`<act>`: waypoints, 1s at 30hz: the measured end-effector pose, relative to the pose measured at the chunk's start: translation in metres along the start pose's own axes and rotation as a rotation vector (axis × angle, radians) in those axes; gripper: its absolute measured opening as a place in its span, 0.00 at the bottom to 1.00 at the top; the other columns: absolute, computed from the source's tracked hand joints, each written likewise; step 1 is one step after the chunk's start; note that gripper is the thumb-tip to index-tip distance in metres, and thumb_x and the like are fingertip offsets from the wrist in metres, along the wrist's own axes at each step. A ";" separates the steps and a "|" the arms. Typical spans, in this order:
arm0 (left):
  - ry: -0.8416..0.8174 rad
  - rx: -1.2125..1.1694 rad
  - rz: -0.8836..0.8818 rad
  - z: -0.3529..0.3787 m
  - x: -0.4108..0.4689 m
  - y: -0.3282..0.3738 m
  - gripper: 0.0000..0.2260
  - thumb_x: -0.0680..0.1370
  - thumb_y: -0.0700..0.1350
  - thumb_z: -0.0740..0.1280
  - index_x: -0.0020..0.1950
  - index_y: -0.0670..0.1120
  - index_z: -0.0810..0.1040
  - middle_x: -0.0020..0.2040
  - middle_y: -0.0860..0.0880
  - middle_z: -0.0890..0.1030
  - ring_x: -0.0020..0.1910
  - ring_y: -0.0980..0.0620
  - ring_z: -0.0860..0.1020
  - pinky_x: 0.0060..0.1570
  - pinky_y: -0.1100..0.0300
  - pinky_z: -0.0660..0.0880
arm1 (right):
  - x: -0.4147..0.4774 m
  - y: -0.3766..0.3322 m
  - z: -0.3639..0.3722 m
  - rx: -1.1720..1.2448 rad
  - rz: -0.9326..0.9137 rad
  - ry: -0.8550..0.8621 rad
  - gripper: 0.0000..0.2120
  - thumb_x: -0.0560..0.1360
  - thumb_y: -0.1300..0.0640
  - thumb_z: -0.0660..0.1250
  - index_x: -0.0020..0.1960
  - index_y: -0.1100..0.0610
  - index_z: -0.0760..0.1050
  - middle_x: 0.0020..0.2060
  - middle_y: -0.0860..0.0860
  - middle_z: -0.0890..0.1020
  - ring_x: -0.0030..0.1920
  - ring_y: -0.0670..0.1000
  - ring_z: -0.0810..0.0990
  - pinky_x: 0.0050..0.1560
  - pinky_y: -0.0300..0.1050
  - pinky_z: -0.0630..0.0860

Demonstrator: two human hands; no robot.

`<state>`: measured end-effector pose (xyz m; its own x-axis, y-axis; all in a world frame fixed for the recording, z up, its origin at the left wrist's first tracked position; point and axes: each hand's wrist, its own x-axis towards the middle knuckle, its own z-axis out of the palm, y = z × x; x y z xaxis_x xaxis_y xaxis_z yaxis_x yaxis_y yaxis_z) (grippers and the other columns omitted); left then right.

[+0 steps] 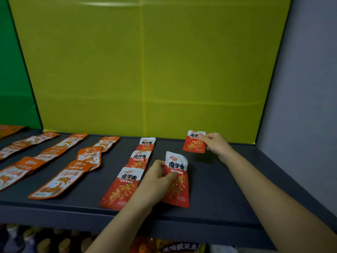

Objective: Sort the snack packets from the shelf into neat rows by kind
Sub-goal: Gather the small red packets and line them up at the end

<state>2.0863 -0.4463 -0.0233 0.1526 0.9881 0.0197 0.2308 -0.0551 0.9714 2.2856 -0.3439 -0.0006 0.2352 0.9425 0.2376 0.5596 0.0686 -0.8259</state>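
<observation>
On the dark grey shelf (215, 181) lies a row of three red-and-white snack packets: far (147, 143), middle (139, 158), near (124, 187). My left hand (158, 178) grips another red packet (177, 181) just right of that row, low over the shelf. My right hand (214, 143) pinches the top right corner of a further red packet (194, 143) near the back wall. To the left, several orange packets (60, 181) lie in slanted rows; one (90, 156) sits askew over another.
A yellow-green panel (145, 70) forms the back wall, with a green panel (12, 70) at left and a grey wall (306, 88) at right. Under the shelf's front edge, bottles (45, 241) and a dark snack bag (179, 247) show on a lower level.
</observation>
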 end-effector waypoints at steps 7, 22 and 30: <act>0.094 0.549 0.125 0.040 0.032 0.017 0.10 0.78 0.47 0.62 0.53 0.42 0.66 0.59 0.40 0.77 0.60 0.41 0.74 0.53 0.54 0.70 | 0.027 0.010 0.011 0.043 0.010 0.004 0.21 0.78 0.50 0.62 0.27 0.55 0.69 0.25 0.50 0.71 0.28 0.47 0.66 0.32 0.44 0.60; 0.178 1.088 0.152 0.048 0.065 0.010 0.16 0.81 0.48 0.53 0.61 0.39 0.70 0.62 0.41 0.70 0.62 0.43 0.69 0.56 0.53 0.69 | 0.046 0.028 0.034 -0.301 0.008 -0.044 0.22 0.79 0.46 0.56 0.31 0.56 0.67 0.39 0.55 0.77 0.41 0.55 0.75 0.38 0.45 0.65; 0.268 1.142 0.206 0.044 0.060 0.012 0.18 0.81 0.52 0.52 0.57 0.41 0.73 0.60 0.43 0.73 0.60 0.44 0.72 0.55 0.52 0.68 | 0.040 0.026 0.046 -0.596 -0.053 0.000 0.22 0.80 0.46 0.53 0.50 0.64 0.75 0.52 0.61 0.80 0.53 0.60 0.78 0.44 0.47 0.68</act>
<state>2.1402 -0.3939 -0.0203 0.1129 0.9367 0.3315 0.9683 -0.1785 0.1746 2.2732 -0.2896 -0.0358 0.1949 0.9429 0.2701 0.9201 -0.0804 -0.3834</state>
